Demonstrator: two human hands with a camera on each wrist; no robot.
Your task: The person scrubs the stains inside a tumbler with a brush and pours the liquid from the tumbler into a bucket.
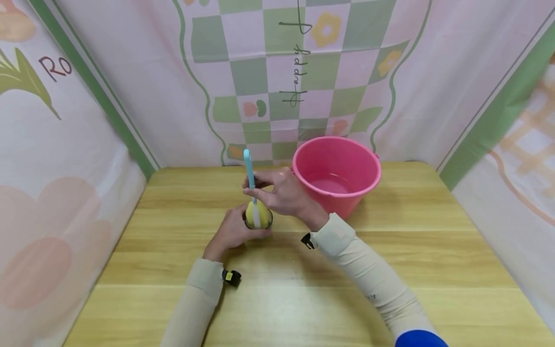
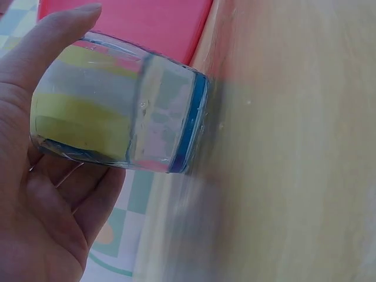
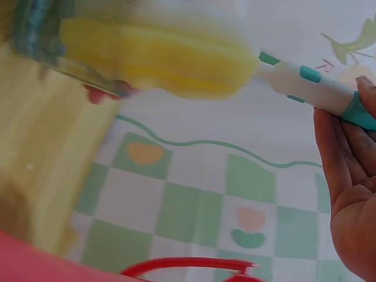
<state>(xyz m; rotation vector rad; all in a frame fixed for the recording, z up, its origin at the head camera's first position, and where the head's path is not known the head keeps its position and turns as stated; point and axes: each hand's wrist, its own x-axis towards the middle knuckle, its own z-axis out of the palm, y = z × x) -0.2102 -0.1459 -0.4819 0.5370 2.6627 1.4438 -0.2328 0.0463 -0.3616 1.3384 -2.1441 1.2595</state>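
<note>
In the left wrist view, my left hand [image 2: 35, 147] holds a clear drinking glass [image 2: 167, 108], thumb on one side and curled fingers on the other. The glass has a bluish thick base close to the tabletop; whether it touches I cannot tell. My right hand [image 1: 284, 193] grips the teal-and-white handle [image 1: 249, 166] of a sponge cup brush above the glass. Its yellow sponge head [image 3: 217, 64] is partly inside the glass and partly out of its mouth in the right wrist view. In the left wrist view the sponge stops short of the glass's base.
A pink bucket [image 1: 337, 185] stands at the back of the wooden table [image 1: 412, 231], just right of my right hand. Patterned cloth [image 1: 286, 72] hangs behind the table and along both sides. A red bucket handle [image 3: 188, 262] shows low in the right wrist view.
</note>
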